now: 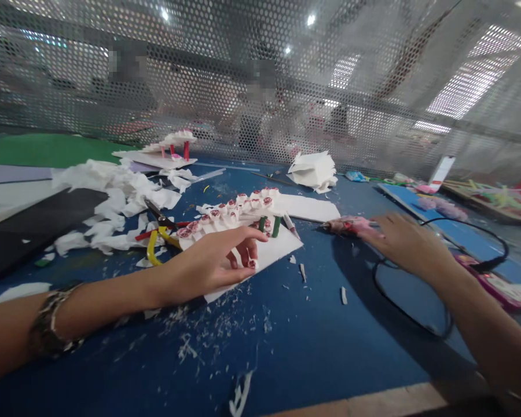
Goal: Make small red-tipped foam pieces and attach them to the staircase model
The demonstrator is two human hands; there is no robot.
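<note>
My left hand [217, 260] rests on a white foam board [273, 246] on the blue table, pinching a small white and red bead [252, 264] between thumb and fingers. A curved row of similar red and white beads [238, 205] stands on the board, with green and red pegs [270, 225] beside them. My right hand [402, 237] reaches to the right of the board, fingers closed on the end of a pinkish tool [347, 225] that lies on the table.
Yellow-handled pliers [158, 237] and torn white paper scraps [113, 191] lie at left. A black cable loop [417, 313] runs under my right arm. A second foam model [169, 150] and crumpled paper [313, 171] sit further back. Perforated metal screen behind, people beyond it.
</note>
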